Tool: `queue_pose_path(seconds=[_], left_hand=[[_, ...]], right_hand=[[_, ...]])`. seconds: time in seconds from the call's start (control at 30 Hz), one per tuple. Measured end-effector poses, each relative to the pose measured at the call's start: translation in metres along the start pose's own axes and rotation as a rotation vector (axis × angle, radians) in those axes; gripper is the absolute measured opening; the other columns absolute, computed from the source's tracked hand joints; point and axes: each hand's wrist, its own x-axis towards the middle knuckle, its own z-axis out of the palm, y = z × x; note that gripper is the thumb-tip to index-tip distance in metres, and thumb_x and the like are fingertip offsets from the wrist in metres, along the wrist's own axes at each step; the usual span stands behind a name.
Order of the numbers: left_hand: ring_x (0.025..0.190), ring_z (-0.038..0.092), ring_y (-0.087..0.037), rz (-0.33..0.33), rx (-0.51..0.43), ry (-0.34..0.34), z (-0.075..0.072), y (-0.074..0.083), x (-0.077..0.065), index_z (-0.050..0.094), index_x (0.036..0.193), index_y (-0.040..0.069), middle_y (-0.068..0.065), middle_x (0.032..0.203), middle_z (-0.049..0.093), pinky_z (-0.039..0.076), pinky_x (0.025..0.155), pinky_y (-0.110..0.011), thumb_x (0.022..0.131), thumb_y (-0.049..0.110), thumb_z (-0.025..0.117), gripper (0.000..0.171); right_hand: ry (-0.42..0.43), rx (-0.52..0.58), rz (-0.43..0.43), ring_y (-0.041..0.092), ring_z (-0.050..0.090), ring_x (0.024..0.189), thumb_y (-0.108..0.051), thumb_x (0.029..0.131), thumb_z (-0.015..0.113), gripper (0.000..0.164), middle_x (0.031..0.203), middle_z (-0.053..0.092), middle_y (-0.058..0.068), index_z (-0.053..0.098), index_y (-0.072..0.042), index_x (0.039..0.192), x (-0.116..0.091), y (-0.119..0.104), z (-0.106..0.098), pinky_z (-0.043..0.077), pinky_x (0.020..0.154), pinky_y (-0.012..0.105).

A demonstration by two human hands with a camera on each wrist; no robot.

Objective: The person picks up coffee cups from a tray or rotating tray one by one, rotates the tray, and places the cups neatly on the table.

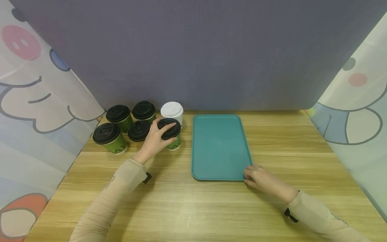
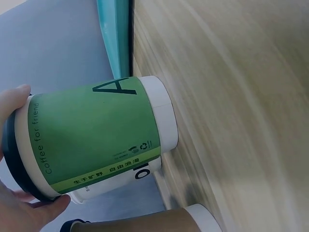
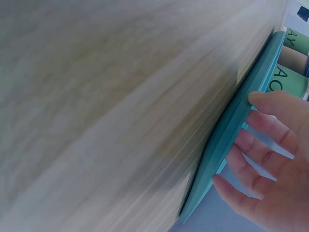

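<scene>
My left hand point(image 1: 155, 139) grips a green paper coffee cup point(image 2: 96, 135) from above, thumb and fingers spread around its black lid point(image 1: 169, 127). This cup stands upright, its white base at the tabletop in the left wrist view. Close behind it is a white-lidded cup point(image 1: 171, 110). A brown-sleeved cup with a black lid point(image 1: 139, 130) stands just left of my hand. My right hand point(image 1: 266, 179) rests at the near right corner of a teal tray point(image 1: 219, 148). In the right wrist view, its loosely bent fingertips point(image 3: 258, 99) touch the tray's rim.
More green cups with black lids stand at the left: one in front point(image 1: 110, 137), one behind it point(image 1: 119, 117) and another at the back point(image 1: 144, 111). A grey panel point(image 1: 205, 57) rises behind the wooden table point(image 1: 181, 208). Cartoon-printed curtains point(image 1: 33, 101) flank both sides.
</scene>
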Motion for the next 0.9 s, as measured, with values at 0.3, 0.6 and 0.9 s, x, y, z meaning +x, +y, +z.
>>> queue_pose_path(seconds=[0.3, 0.6, 0.9], left_hand=[[0.119, 0.03, -0.044, 0.023, 0.025, 0.022, 0.001, -0.002, 0.0, 0.05, 0.126, 0.016, -0.029, 0.133, 0.023, 0.033, 0.088, -0.057, 0.072, 0.027, 0.073, 0.059], [0.121, 0.029, -0.042, 0.104, 0.065, 0.138, 0.0, 0.001, -0.004, 0.051, 0.124, 0.01, -0.029, 0.131, 0.029, 0.025, 0.093, -0.058, 0.072, 0.022, 0.074, 0.057], [0.12, 0.03, -0.044, 0.183, 0.091, 0.274, -0.004, 0.017, -0.007, 0.052, 0.118, 0.003, -0.031, 0.129, 0.03, 0.024, 0.095, -0.057, 0.072, 0.012, 0.072, 0.051]], right_hand=[[0.01, -0.015, -0.016, 0.004, 0.034, 0.061, -0.011, 0.073, 0.07, 0.025, 0.066, 0.04, -0.012, 0.047, -0.016, 0.067, 0.0, 0.002, 0.002, 0.038, 0.057, 0.026], [0.025, -0.039, -0.043, 0.005, 0.037, 0.06, -0.01, 0.072, 0.071, 0.024, 0.066, 0.042, -0.01, 0.047, -0.015, 0.068, 0.0, 0.0, 0.002, 0.041, 0.059, 0.03], [0.04, -0.041, -0.069, 0.005, 0.038, 0.059, -0.007, 0.07, 0.072, 0.023, 0.065, 0.044, -0.008, 0.05, -0.012, 0.067, 0.0, 0.0, -0.002, 0.037, 0.053, 0.023]])
